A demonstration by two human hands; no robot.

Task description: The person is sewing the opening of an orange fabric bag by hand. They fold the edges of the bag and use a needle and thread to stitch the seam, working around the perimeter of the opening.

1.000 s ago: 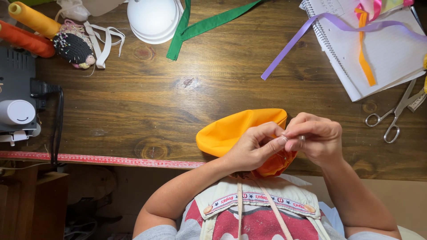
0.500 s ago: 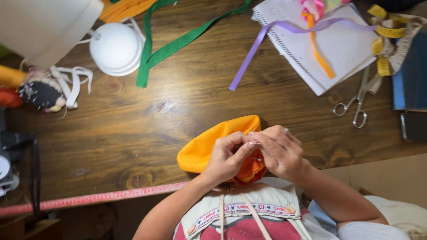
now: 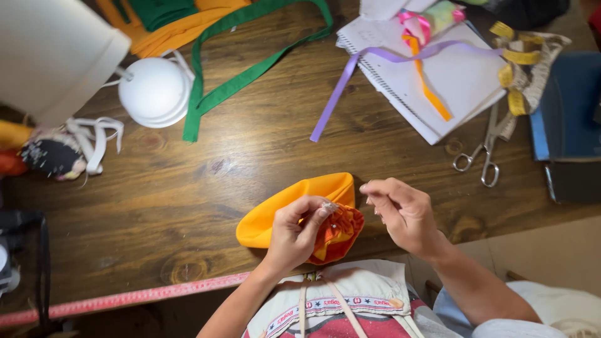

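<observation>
A yellow-orange fabric piece (image 3: 288, 205) lies at the near edge of the wooden table (image 3: 206, 188), with a gathered red-orange end (image 3: 338, 235). My left hand (image 3: 297, 231) pinches that gathered end between thumb and fingers. My right hand (image 3: 404, 213) is just to the right, a little apart from the fabric, fingertips pinched together near something too small to see, perhaps a needle or thread.
Scissors (image 3: 482, 156) lie to the right beside a spiral notebook (image 3: 438, 75) draped with purple (image 3: 338, 94) and orange ribbons. A green strap (image 3: 244, 75), white cups (image 3: 153, 94), a pincushion (image 3: 50, 156) and a pink measuring tape (image 3: 125, 299) are on the left.
My right hand has pulled away to the right from the fabric, opening a gap from my left hand. The view has shifted, showing more of the table's far side.
</observation>
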